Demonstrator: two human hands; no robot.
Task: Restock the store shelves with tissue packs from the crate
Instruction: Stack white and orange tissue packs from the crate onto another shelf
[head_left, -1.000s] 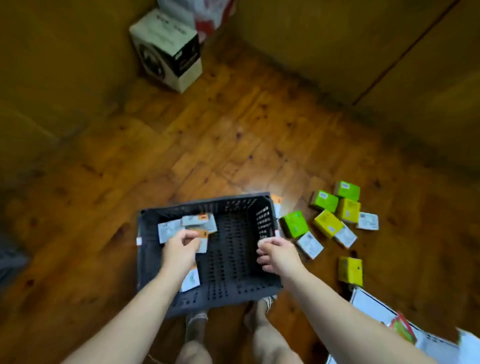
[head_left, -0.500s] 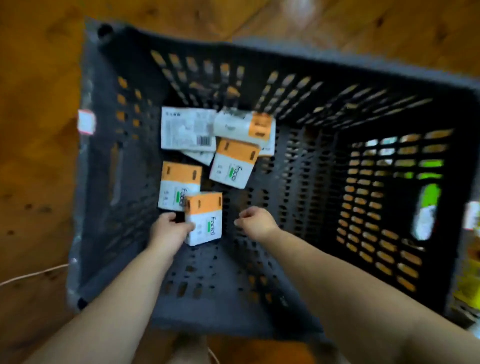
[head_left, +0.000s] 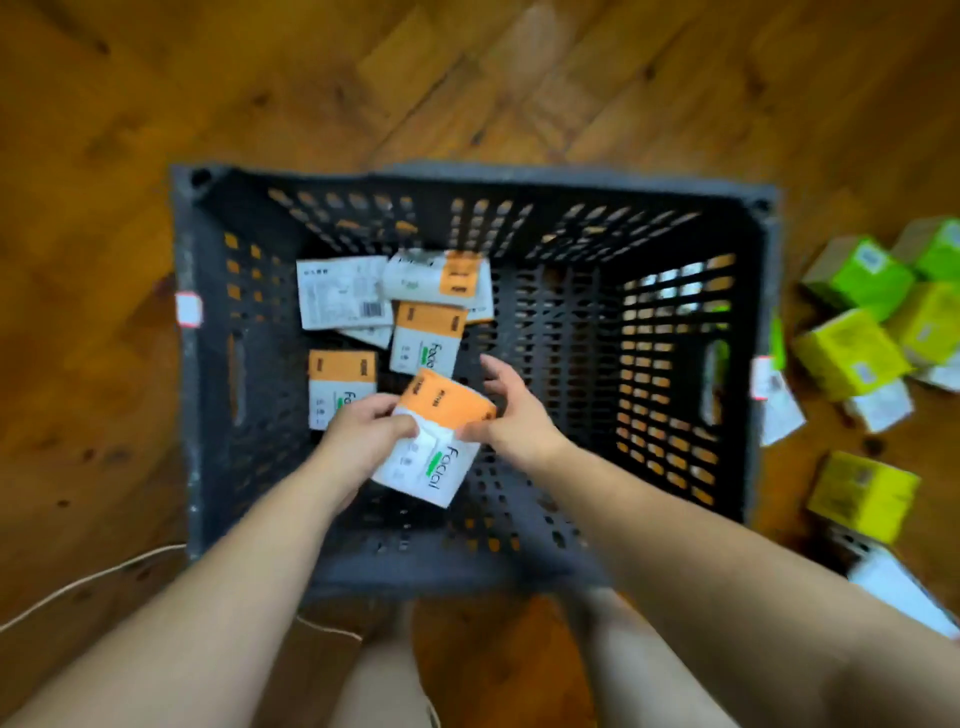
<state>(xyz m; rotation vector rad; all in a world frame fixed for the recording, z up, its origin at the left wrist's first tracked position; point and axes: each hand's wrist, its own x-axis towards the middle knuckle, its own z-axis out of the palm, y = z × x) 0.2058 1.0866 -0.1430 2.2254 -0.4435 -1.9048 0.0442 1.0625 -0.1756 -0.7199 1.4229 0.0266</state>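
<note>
A dark grey slotted crate (head_left: 218, 322) sits on the wooden floor right below me. Several orange-and-white tissue packs (head_left: 427, 338) lie in its far left part. My left hand (head_left: 363, 428) grips one orange-and-white pack (head_left: 441, 441) by its left side, lifted above the crate floor and tilted. My right hand (head_left: 506, 410) is at the pack's right edge, thumb pressed on it and fingers spread and reaching over the orange end.
Green and yellow tissue packs (head_left: 852, 358) lie scattered on the floor right of the crate, with another yellow pack (head_left: 860, 493) nearer me. A white cord (head_left: 88, 579) runs across the floor at lower left. My legs show below the crate.
My left hand has lifted the pack off the crate floor and tilted it. My right hand has moved up to its right edge. The camera has pulled back a little.
</note>
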